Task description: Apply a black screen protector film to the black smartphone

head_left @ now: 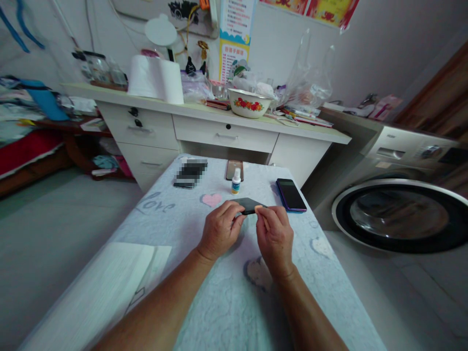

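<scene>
A dark flat phone (249, 204) is held just above the cloth-covered table. My left hand (221, 229) grips its left end, with thumb and fingers closed on the edge. At the phone's near right edge, my right hand (275, 234) is closed in a pinch. Something small, pale and thin seems to be between those fingertips, too small to name. Beyond the phone stands a small white spray bottle (236, 182) with a blue and yellow label. Behind the bottle lies a brownish phone case (234, 168). Another phone (291, 195) rests to the right, dark screen up.
A partly pixelated dark device (190, 174) lies at the table's far left. White paper sheets (124, 273) cover the near left. Behind is a white desk (226, 134) bearing a flowered bowl (249, 104) and paper rolls (157, 80). A washing machine (398, 156) stands right, its round door protruding.
</scene>
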The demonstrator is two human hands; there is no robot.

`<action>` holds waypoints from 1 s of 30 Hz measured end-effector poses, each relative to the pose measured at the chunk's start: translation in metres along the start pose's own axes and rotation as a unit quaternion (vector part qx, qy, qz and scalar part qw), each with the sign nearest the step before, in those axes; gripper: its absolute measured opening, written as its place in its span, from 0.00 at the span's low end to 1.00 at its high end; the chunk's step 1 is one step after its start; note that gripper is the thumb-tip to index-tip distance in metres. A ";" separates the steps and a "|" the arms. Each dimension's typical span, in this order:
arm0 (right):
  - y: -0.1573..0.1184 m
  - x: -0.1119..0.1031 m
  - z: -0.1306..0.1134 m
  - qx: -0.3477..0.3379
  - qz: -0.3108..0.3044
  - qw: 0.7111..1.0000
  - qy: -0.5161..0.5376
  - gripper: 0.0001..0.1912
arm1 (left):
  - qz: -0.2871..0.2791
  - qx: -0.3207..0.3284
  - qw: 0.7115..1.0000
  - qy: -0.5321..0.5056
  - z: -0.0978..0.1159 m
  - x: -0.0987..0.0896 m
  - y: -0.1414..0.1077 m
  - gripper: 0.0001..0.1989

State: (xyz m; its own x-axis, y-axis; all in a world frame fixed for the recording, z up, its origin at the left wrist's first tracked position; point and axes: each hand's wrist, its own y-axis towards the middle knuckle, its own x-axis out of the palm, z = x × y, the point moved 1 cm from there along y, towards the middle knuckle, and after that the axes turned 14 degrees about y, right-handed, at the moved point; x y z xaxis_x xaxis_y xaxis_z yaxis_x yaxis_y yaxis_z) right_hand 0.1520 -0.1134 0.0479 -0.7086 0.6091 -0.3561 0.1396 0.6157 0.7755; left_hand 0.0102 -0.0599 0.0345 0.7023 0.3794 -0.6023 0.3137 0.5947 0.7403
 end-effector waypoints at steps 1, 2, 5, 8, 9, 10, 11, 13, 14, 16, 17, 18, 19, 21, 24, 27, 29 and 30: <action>0.000 -0.001 0.001 -0.001 0.007 1.000 -0.006 0.10 | 0.001 0.000 1.000 0.001 0.000 0.000 0.000 0.06; 0.001 -0.002 0.003 -0.002 0.012 1.000 -0.012 0.10 | 0.003 0.000 1.000 0.003 0.000 -0.001 0.000 0.06; 0.002 -0.006 0.005 0.002 0.021 1.000 -0.022 0.08 | 0.005 0.000 1.000 0.004 0.000 -0.001 0.000 0.06; 0.004 -0.009 0.006 0.008 0.033 0.999 -0.027 0.07 | 0.003 -0.002 1.000 0.001 -0.001 0.000 0.000 0.06; 0.004 -0.010 0.006 0.011 0.038 0.999 -0.031 0.07 | 0.002 -0.003 1.000 0.000 -0.001 0.000 0.000 0.06; 0.004 -0.010 0.007 0.015 0.042 0.998 -0.034 0.07 | 0.002 -0.003 1.000 0.000 -0.002 0.000 0.000 0.06; 0.004 -0.011 0.007 0.018 0.045 0.998 -0.037 0.07 | 0.002 -0.003 1.000 -0.001 -0.002 0.000 -0.001 0.06; 0.005 -0.011 0.008 0.020 0.048 0.998 -0.039 0.06 | 0.002 -0.002 1.000 -0.001 -0.002 0.000 -0.001 0.06; 0.005 -0.011 0.008 0.018 0.048 0.998 -0.039 0.06 | 0.002 -0.003 1.000 0.000 -0.002 0.000 -0.001 0.06; 0.004 -0.010 0.008 0.013 0.046 0.998 -0.038 0.06 | 0.002 -0.003 1.000 0.003 -0.002 0.000 -0.001 0.06; 0.004 -0.010 0.007 0.011 0.043 0.998 -0.036 0.06 | 0.001 -0.003 1.000 0.003 -0.002 0.000 0.000 0.06; 0.004 -0.009 0.007 0.009 0.039 0.999 -0.032 0.07 | 0.001 -0.003 1.000 0.003 -0.002 0.000 0.000 0.06; 0.003 -0.008 0.006 0.007 0.036 0.999 -0.028 0.07 | 0.001 -0.002 1.000 0.003 -0.001 0.000 0.000 0.06; 0.002 -0.006 0.003 0.004 0.029 0.999 -0.021 0.08 | 0.000 0.000 1.000 0.002 -0.001 0.000 0.000 0.06; 0.000 -0.002 -0.001 0.000 0.018 1.000 -0.006 0.09 | -0.001 0.001 1.000 0.001 0.000 0.001 0.000 0.06; -0.001 0.002 -0.005 0.002 0.000 1.000 0.007 0.09 | -0.003 0.000 1.000 -0.001 0.001 0.002 0.000 0.06; -0.002 0.004 -0.007 0.003 -0.011 1.000 0.010 0.10 | -0.004 0.000 1.000 0.000 0.001 0.002 -0.001 0.06; -0.002 0.004 -0.008 0.003 -0.017 1.000 0.011 0.10 | -0.005 0.000 1.000 0.002 0.002 0.002 -0.001 0.06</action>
State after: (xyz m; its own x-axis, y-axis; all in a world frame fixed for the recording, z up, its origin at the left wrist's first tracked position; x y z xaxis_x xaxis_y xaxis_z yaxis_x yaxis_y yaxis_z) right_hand 0.1432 -0.1160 0.0483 -0.7285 0.5769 -0.3695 0.1196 0.6381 0.7606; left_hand 0.0127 -0.0604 0.0331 0.6970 0.3759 -0.6106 0.3204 0.5984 0.7343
